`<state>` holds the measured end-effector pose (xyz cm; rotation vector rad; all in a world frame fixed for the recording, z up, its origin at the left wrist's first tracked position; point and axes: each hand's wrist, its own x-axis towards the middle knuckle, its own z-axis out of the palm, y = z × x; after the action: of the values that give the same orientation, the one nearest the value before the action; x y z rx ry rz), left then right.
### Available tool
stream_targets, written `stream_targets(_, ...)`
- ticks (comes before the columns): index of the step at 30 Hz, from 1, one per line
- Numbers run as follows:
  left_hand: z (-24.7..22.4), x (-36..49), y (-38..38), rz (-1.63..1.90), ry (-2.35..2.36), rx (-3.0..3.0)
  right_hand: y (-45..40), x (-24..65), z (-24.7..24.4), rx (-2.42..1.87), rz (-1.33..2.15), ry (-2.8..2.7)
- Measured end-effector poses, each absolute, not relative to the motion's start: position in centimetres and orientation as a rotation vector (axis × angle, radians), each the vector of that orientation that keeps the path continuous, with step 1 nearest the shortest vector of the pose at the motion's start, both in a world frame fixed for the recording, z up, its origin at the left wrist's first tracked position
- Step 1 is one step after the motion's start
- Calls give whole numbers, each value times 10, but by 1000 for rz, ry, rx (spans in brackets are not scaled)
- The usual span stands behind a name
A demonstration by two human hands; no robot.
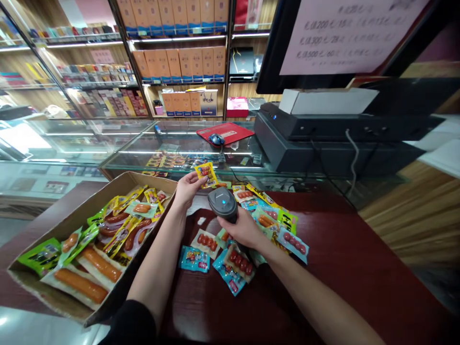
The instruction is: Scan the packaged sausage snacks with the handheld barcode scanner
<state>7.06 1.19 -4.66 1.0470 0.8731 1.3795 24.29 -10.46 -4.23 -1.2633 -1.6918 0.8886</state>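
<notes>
My left hand [187,189] pinches a small yellow snack packet [207,174] by its left edge, held up above the table. In my right hand [244,227] is a dark barcode scanner [222,201], its head tilted toward the packet and a blue light glowing on top. Beneath and around the scanner lie several vacuum-packed sausages, among them a pack of small red sausages [205,241] and a blue packet [194,259]. To the left of my left arm stands an open cardboard box [32,287] with large sausages [81,283] and yellow and green packets inside.
Behind the dark red table [334,239] runs a glass display counter [143,139] bearing a red mouse pad [235,133] and a blue mouse [216,139]. A black cash drawer unit [323,153] and a monitor [275,52] stand at the right. Shelves of orange boxes [179,64] line the back.
</notes>
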Motion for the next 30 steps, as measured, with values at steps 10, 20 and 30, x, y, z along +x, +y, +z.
stream_targets(10,-43,75,8,1358,866,1018,-103,245,-45,-1252,911,-1676)
stream_targets(20,5,17,-61,1630,963,1018,-140,247,13,-1279,1246,-1658)
stream_targets(30,28,-104,-143,1807,1865,1517,-186,229,26,-1253,1229,-1577)
